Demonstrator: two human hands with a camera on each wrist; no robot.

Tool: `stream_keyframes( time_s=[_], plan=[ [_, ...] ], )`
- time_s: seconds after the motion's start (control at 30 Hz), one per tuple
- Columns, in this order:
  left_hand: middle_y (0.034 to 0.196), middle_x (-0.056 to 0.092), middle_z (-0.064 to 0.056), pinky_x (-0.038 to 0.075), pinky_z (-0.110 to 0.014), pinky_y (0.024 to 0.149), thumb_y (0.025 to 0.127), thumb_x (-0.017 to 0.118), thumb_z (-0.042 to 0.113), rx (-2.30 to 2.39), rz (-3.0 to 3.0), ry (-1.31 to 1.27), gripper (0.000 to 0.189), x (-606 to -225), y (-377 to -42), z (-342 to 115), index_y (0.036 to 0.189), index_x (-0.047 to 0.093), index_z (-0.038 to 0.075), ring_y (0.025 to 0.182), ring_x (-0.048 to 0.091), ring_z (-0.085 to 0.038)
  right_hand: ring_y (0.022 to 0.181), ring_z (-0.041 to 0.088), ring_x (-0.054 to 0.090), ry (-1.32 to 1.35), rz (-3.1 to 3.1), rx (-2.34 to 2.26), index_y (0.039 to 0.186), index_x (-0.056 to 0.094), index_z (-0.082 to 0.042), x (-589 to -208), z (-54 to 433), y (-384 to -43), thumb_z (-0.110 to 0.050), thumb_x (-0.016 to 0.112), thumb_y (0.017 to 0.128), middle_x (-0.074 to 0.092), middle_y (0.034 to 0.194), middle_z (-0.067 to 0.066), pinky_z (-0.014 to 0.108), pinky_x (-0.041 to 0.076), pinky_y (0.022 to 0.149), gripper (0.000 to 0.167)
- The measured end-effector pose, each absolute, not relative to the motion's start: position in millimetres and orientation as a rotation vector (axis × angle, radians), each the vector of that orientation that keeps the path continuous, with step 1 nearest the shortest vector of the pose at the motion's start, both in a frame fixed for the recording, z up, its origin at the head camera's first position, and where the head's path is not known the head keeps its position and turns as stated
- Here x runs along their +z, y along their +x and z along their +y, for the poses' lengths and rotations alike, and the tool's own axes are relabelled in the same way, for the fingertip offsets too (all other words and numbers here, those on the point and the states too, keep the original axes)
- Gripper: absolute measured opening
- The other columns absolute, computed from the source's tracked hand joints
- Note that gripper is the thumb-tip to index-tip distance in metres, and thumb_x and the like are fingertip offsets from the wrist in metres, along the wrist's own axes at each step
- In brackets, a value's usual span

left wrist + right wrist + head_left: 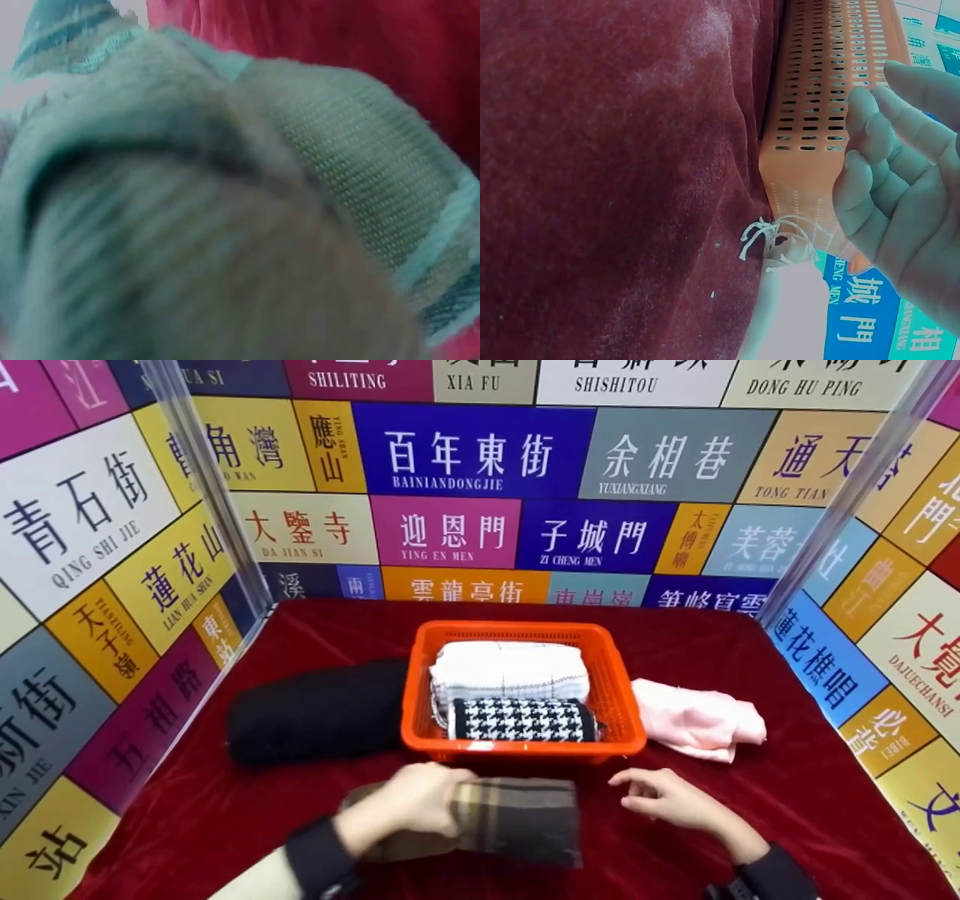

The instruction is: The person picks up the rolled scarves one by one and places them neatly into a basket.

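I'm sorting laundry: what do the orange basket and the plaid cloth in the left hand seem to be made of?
Orange basket: probably moulded plastic, smooth, slightly glossy; regular slots and a highlighted rim suggest it.
Plaid cloth: seemingly matte woven textile; ribbed weave shows in the left wrist view. Its fibre, I can't tell.

Velvet cover (180,817), dark red: is spreading across the work surface. Back wall (634,536), sign-printed: is displaying a blue BAINIANDONGJIE panel (472,454) and a grey YUXIANGXIANG panel (675,454) to its right. Left wall (131,675): is showing a white QING SHI JIE panel (79,521). Left post (204,472), right post (840,502), both transparent: are standing at the rear corners.
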State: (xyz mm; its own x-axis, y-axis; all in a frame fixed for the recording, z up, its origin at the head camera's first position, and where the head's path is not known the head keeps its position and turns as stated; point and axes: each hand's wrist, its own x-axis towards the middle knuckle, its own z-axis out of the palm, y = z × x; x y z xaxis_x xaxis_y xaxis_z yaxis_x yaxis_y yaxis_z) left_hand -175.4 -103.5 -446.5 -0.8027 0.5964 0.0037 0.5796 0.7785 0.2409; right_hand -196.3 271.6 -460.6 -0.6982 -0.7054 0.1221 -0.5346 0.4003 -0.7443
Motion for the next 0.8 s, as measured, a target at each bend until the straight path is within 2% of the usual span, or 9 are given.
stream_keyframes(
  time_s=[0.1,0.33,0.43,0.57,0.67,0.8],
  plan=[
    [0.078,0.065,0.004,0.047,-0.029,0.052,0.051,0.078,0.032,0.275,2.896,0.978,0.059,-450,-179,-71,0.107,0.062,0.020,0.068,0.060,-0.016,0.055,0.004,0.051,-1.132,2.547,-1.258,0.102,0.059,0.004,-466,273,-197,0.006,0.057,0.083,0.058,0.066,0.013,0.023,0.045,0.049,0.019],
    [0.077,0.064,0.003,0.044,-0.030,0.049,0.053,0.079,0.034,0.204,2.901,0.974,0.057,-463,-192,-2,0.106,0.062,0.022,0.066,0.060,-0.017,0.080,0.013,0.061,-1.340,2.778,-1.382,0.101,0.064,-0.005,-475,273,-202,0.010,0.064,0.077,0.065,0.091,0.002,0.017,0.047,0.071,0.028],
    [0.076,0.064,0.001,0.043,-0.031,0.049,0.055,0.079,0.033,0.170,2.924,0.991,0.052,-471,-197,16,0.103,0.061,0.022,0.066,0.060,-0.018,0.090,0.014,0.061,-1.423,2.816,-1.193,0.105,0.063,-0.006,-478,270,-201,0.000,0.066,0.079,0.065,0.098,0.002,0.020,0.046,0.080,0.027],
    [0.082,0.065,-0.002,0.045,-0.033,0.053,0.056,0.079,0.032,0.078,2.954,0.956,0.049,-482,-204,22,0.100,0.059,0.021,0.071,0.061,-0.020,0.104,0.020,0.055,-1.435,2.847,-0.850,0.114,0.059,-0.006,-485,263,-198,-0.020,0.068,0.081,0.061,0.112,0.004,0.033,0.042,0.088,0.037],
    [0.090,0.064,-0.004,0.047,-0.033,0.060,0.056,0.080,0.036,0.048,2.948,0.905,0.057,-489,-207,19,0.106,0.056,0.021,0.077,0.060,-0.021,0.109,0.026,0.052,-1.352,2.828,-0.694,0.121,0.055,-0.007,-492,258,-199,-0.033,0.068,0.080,0.057,0.120,0.009,0.042,0.041,0.089,0.050],
    [0.100,0.060,-0.006,0.047,-0.033,0.067,0.054,0.081,0.046,0.051,2.942,0.895,0.075,-494,-208,9,0.118,0.049,0.021,0.085,0.059,-0.023,0.115,0.030,0.048,-1.221,2.761,-0.541,0.131,0.046,-0.007,-497,250,-204,-0.044,0.071,0.072,0.051,0.128,0.012,0.048,0.039,0.093,0.074]
  ],
)
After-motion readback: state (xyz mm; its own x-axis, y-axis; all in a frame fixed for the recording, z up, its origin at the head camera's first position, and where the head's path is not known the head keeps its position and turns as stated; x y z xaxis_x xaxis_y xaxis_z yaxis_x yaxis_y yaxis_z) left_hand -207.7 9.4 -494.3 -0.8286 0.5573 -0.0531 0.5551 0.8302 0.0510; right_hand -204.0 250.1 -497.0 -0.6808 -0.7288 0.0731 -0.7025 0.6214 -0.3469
